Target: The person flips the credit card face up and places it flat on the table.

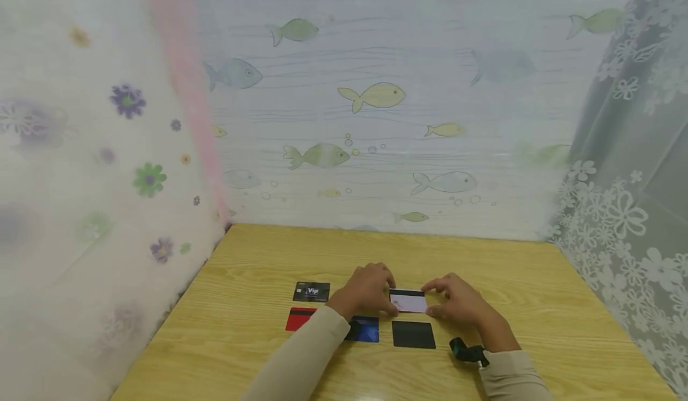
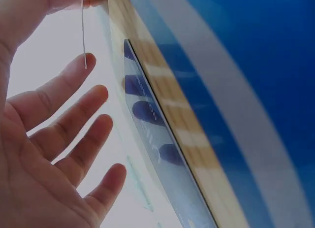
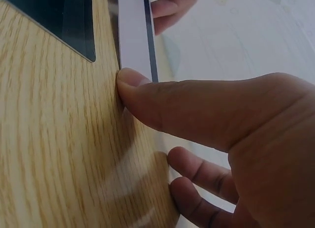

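Both hands hold a white bank card (image 1: 409, 303) with a black stripe along its far edge. My left hand (image 1: 367, 290) has its thumb and forefinger at the card's left end. In the left wrist view the card (image 2: 83, 36) shows edge-on as a thin line between forefinger and thumb, the other fingers spread. At the right end, my right hand (image 1: 458, 300) grips the card by its corners with thumb and forefinger. Its thumb lies on the edge of the white card (image 3: 133, 36) in the right wrist view. Just nearer lies a plain black card (image 1: 414, 335).
Left of the hands lie a black "Vip" card (image 1: 313, 291) and a red card (image 1: 297, 319), partly behind the left sleeve (image 1: 306, 356). A blue card (image 1: 368, 330) lies beside the left wrist. Fish-patterned curtain (image 1: 376, 150) hangs behind the wooden table (image 1: 258, 251).
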`<state>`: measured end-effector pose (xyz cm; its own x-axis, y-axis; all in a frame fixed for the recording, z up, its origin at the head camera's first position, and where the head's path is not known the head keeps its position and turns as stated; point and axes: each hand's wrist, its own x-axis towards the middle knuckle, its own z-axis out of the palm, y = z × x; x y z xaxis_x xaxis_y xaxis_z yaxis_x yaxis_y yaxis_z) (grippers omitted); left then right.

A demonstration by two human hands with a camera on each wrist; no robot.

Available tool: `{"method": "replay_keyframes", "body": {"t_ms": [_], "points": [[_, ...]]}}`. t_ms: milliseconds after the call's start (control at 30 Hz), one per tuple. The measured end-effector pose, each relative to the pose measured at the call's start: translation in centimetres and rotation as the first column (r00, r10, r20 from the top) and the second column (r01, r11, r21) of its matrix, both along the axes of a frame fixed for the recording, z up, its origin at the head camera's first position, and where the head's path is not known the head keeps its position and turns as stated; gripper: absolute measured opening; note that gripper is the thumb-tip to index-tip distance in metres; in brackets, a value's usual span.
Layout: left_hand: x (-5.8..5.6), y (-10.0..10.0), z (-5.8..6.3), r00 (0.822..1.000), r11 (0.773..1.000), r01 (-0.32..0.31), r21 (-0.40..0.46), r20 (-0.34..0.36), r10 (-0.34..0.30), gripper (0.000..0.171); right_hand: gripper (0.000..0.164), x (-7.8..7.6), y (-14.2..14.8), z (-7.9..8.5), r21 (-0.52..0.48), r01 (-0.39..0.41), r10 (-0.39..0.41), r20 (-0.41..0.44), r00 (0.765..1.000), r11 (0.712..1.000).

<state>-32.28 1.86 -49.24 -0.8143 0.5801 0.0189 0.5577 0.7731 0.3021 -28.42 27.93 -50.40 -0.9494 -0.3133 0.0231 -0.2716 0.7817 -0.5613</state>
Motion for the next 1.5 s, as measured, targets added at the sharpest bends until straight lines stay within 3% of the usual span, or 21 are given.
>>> {"method": "replay_keyframes", "body": {"t_ms": [300,900,1200,1500], "points": [[0.1,-0.1,0.3,1.000,1.000,-0.006,0.026,-0.010,0.006,0.047,0.055,0.2,-0.1,0.1,-0.001,0.022,-0.022,0.043,0.999,1.000],[0.0,-0.9,0.1,1.000,0.985,-0.018,0.169,-0.003,0.019,0.047,0.054,-0.4,0.6,-0.6,-0.144,-0.064,0.063,-0.011,0.998,0.987],[0.3,-1.2,0.4,0.998,0.933,-0.022,0.359,0.065,-0.001,0.039,0.051,-0.3,-0.2,-0.4,-0.167,-0.057,0.054,-0.021,0.998,0.984],[0.3,-0.9,0.8,0.991,0.880,-0.002,0.476,0.117,-0.061,0.044,0.048,-0.2,-0.9,-0.3,-0.199,-0.084,0.078,-0.038,0.996,0.976]]}}
